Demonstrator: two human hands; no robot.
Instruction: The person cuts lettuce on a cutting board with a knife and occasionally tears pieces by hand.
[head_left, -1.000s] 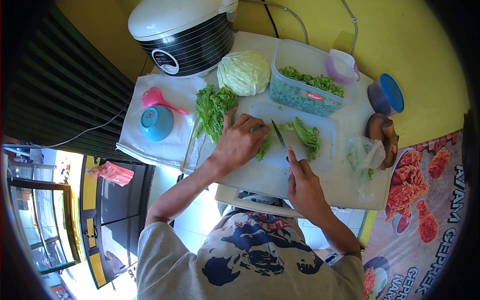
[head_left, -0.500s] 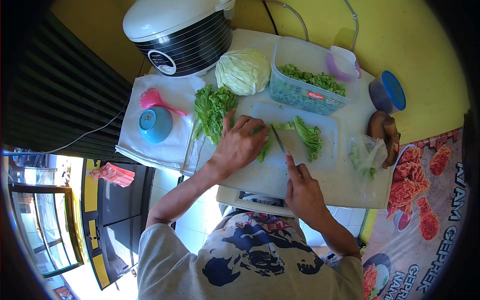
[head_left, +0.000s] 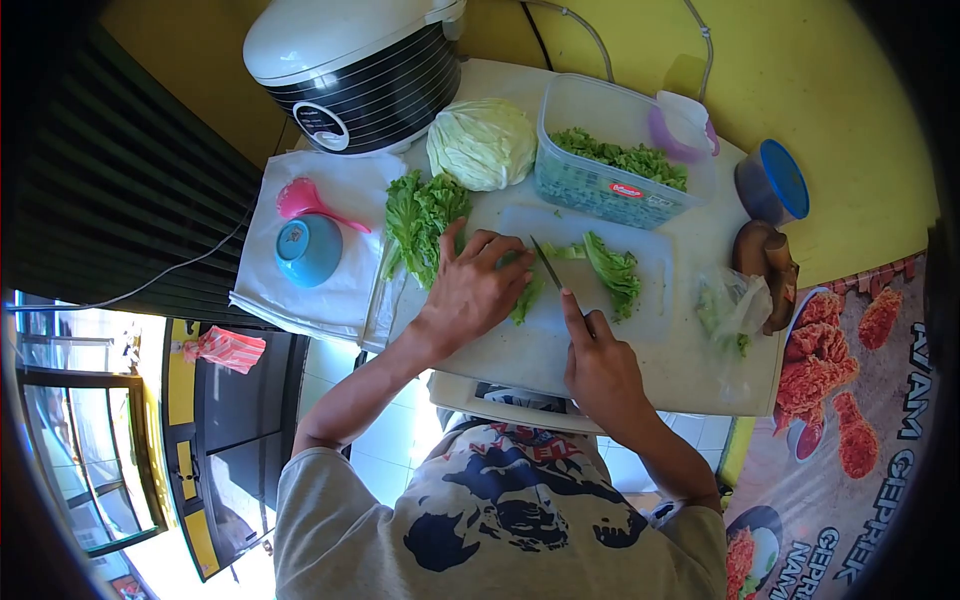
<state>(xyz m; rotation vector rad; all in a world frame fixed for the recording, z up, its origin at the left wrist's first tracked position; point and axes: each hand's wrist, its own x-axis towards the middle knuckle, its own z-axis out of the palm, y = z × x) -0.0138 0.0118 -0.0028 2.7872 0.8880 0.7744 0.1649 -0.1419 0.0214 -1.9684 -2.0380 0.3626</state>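
Observation:
My left hand (head_left: 478,285) presses down on green lettuce (head_left: 527,300) at the left side of a white cutting board (head_left: 655,290). Its fingers are curled over the leaves and hide most of them. In my right hand (head_left: 606,375) is a knife (head_left: 548,266), gripped by the handle, its blade angled just right of my left fingertips. A strip of cut lettuce (head_left: 612,275) lies on the board, right of the blade. Left of the board, a bunch of leafy lettuce (head_left: 425,215) sits beside my left hand.
Behind the board stand a cabbage (head_left: 482,145) and a clear container (head_left: 610,195) of chopped greens. A rice cooker (head_left: 360,90) is at back left, near a blue bowl (head_left: 309,250) and pink ladle (head_left: 320,205). A plastic bag (head_left: 735,310) and blue-lidded tub (head_left: 772,183) are at right.
The knife has shifted slightly forward and left in my right hand, its tip now farther up the board. My left hand stays on the lettuce, almost unmoved.

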